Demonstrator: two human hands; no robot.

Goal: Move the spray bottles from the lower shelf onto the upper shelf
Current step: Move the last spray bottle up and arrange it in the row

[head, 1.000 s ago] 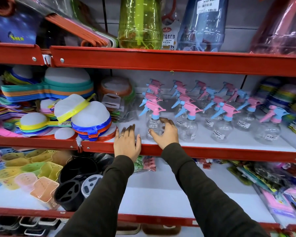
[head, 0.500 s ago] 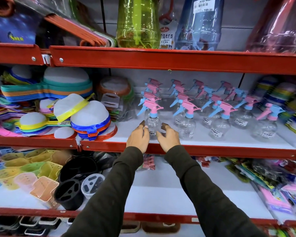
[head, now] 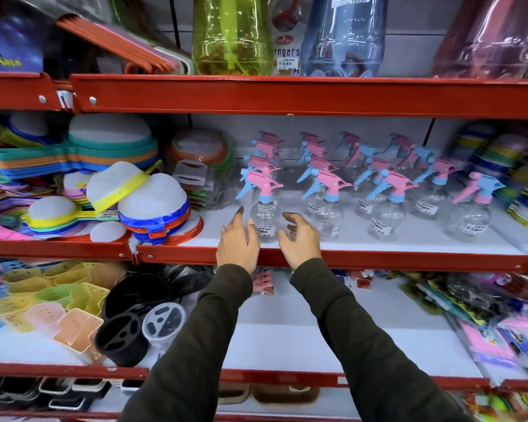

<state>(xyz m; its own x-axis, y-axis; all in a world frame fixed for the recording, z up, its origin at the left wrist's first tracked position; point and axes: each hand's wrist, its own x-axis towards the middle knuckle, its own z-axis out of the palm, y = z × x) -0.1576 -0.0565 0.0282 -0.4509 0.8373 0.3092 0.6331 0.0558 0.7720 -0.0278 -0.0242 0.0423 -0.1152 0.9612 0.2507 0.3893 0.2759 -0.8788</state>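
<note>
- We are reaching both hands toward the front spray bottle on the middle shelf; the left hand and the right hand are flanking it, fingers spread, and neither is clamping anything yet. Whether a fingertip is already brushing the clear body, we cannot tell.
- The bottle is standing upright between our hands, just behind the red front lip, its pink-and-blue trigger head rising above our fingers.
- We are judging the clear, round body as light and probably empty; a one-sided nudge could be tipping it backward into the bottle standing close behind it.
- More spray bottles are crowding in rows behind and to the right of our right hand. A knock there risks toppling several at once.
- The trigger heads are jutting leftward, toward the wrapped goods beyond our left hand; lifting carelessly could be snagging one on a neighbour.
- Just left of our left hand, stacked strainers are resting near the shelf edge; a wide elbow could be dragging them off.
- Below our wrists the shelf is lying mostly bare in the middle, so we cannot tell which shelf counts as the source; a misjudged target would be sending bottles to the wrong level.
- Above our hands, large jars are filling the top shelf, leaving little room.
</note>
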